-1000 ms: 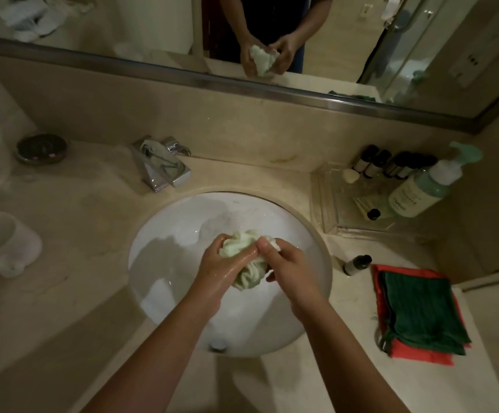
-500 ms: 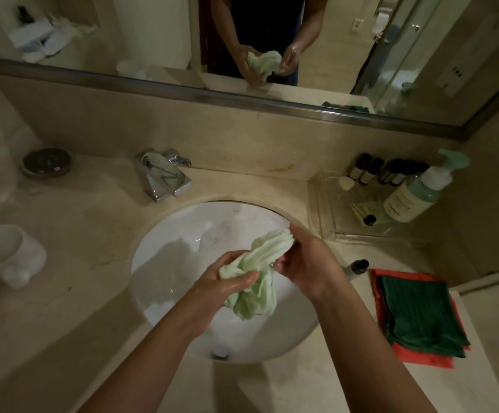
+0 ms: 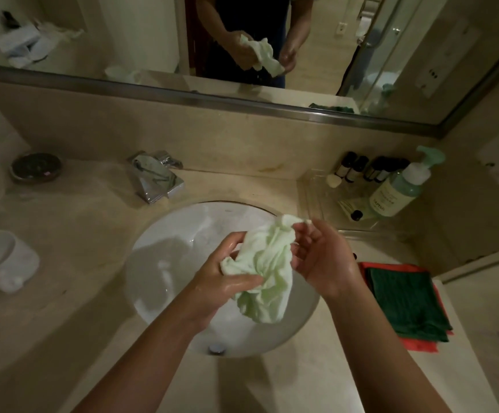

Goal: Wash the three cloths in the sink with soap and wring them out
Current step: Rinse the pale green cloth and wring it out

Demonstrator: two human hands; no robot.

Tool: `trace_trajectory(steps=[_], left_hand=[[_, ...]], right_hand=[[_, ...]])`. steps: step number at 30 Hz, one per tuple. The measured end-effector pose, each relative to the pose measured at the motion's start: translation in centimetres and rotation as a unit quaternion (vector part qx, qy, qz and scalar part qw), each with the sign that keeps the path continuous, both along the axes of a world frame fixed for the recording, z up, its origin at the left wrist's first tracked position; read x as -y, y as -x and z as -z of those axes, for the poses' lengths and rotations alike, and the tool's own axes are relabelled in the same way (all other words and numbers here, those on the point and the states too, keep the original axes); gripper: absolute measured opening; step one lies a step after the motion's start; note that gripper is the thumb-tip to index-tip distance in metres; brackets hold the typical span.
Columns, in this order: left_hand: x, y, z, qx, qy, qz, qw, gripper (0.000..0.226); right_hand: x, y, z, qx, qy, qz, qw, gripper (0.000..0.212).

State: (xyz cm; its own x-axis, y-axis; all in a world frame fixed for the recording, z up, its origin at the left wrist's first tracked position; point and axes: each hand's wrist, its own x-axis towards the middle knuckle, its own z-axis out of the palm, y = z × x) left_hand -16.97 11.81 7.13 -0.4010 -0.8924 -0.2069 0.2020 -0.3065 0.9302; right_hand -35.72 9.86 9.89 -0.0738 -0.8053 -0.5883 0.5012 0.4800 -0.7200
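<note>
I see my left hand [image 3: 227,281] over the near half of the sink [image 3: 164,281], its fingers and thumb curled round the middle of the pale green cloth [image 3: 267,266], clamping a bunched fold; the skin looks wet and shiny. The cloth hangs above the basin, crumpled, its long axis running from the lower tail toward the sink's near rim up to a twisted tip pointing at the far right rim. My right hand [image 3: 321,257] sits just right of it, palm turned up, fingers loosely bent and slightly apart, the fingertips pinching that upper tip of the cloth. On the counter's right edge, near me, a dark green cloth [image 3: 406,302] lies folded on a red cloth [image 3: 418,344], both well apart from the sink. At the left edge stands a white cup [image 3: 3,260]. Farther back, at the right corner, a clear tray [image 3: 313,198] holds a pump bottle [image 3: 400,189] leaning toward the wall and small dark bottles [image 3: 361,169]; the chrome tap [image 3: 157,180] stands behind the sink's far rim; a round dark dish [image 3: 35,167] sits in the far left corner; the mirror [image 3: 123,40] runs above.
</note>
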Motion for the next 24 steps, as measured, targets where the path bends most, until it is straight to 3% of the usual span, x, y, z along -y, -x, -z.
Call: trace_trajectory(steps=[6, 8, 11, 13, 15, 18, 21, 24], left_hand=[[-0.3, 0.5, 0.2, -0.064, -0.052, 0.0, 0.997, 0.054], [0.0, 0.5, 0.1, -0.086, -0.064, -0.012, 0.994, 0.055], [0.3, 0.7, 0.0, -0.078, -0.072, -0.013, 0.994, 0.058], [0.3, 1.0, -0.2, -0.067, -0.074, 0.004, 0.995, 0.055], [0.2, 1.1, -0.4, -0.066, -0.069, 0.031, 0.995, 0.052], [0.3, 1.0, -0.8, -0.038, -0.065, 0.007, 0.997, 0.049], [0.6, 0.8, -0.7, 0.008, -0.092, -0.045, 0.995, 0.066], [0.3, 0.4, -1.0, 0.076, -0.075, 0.021, 0.994, 0.044]], right_hand=[[-1.9, -0.1, 2.0, 0.033, -0.101, 0.064, 0.992, 0.048], [-2.4, 0.0, 1.9, 0.016, -0.092, 0.04, 0.995, 0.057], [-3.6, -1.1, 0.5, -0.166, -0.022, -0.127, 0.978, 0.075], [-3.8, -2.2, -0.2, -0.311, 0.027, -0.167, 0.935, 0.051], [-3.4, -2.6, -0.1, -0.387, 0.064, -0.158, 0.906, 0.03], [-2.9, -2.5, -0.1, -0.37, 0.078, -0.13, 0.917, 0.028], [-3.0, -2.2, -0.7, -0.335, 0.099, -0.128, 0.928, 0.028], [-3.0, -2.2, -1.2, -0.309, 0.097, -0.111, 0.94, 0.034]])
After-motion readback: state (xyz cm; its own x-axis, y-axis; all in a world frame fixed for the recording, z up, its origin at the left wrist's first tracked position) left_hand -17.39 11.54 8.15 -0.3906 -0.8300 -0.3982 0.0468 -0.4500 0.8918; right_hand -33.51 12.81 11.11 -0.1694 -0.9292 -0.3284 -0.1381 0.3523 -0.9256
